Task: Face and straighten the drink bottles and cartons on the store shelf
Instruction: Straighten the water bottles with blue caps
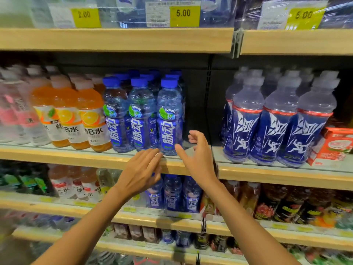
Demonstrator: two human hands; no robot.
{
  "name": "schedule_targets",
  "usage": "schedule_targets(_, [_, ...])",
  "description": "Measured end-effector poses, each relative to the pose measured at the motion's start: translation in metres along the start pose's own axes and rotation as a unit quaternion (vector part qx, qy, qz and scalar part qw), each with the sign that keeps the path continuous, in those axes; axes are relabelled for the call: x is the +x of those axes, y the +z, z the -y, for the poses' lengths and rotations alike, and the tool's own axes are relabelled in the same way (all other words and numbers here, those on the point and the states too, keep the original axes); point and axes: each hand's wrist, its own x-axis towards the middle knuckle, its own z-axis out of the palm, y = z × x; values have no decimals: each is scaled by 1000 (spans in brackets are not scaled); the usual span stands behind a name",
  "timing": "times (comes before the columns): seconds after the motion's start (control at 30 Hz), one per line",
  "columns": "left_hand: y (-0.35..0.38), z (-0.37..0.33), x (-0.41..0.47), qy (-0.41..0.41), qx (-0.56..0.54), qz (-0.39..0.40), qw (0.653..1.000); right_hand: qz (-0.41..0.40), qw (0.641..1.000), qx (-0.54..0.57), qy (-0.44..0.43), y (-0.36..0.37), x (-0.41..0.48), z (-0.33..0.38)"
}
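Blue-capped clear plastic drink bottles with blue wrap labels (141, 119) stand three across at the front of the middle wooden shelf (76, 156), with more rows behind them. Their labels face you, close to square.

Your left hand (141, 169) reaches up from below, fingers straight and together. Its tips are at the base of the rightmost front bottle (169, 121), but you cannot tell whether they touch it. Its grip is open and holds nothing. Your right hand (197, 155) hovers just beside that same bottle on its right, thumb stretched toward it and fingers loosely curled. Its grip is also open and empty.

To the left, orange juice bottles with white caps (89, 119) stand against the blue row. To the right is a dark gap, then pale-capped bottles with dark blue labels (246, 121), then a red and white carton (334, 146).

This step looks like a small squaring move. Cup the rightmost front bottle low between both palms and turn it only until its white lettering faces dead front. Keep its base in line with its two neighbours along the shelf lip. Press gently, because thin plastic likely dents and a shove high up could tip it into the row behind. The carton seems askew, though the wide lens may be bending it.
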Motion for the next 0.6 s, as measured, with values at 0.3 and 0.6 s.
schedule_targets(0.3, [34,43,-16,157,9,-18,987,-16,993,49,102,55,38,5])
schedule_targets(0.6, [39,46,-20,164,26,-53,985,-107,990,35,88,46,33,12])
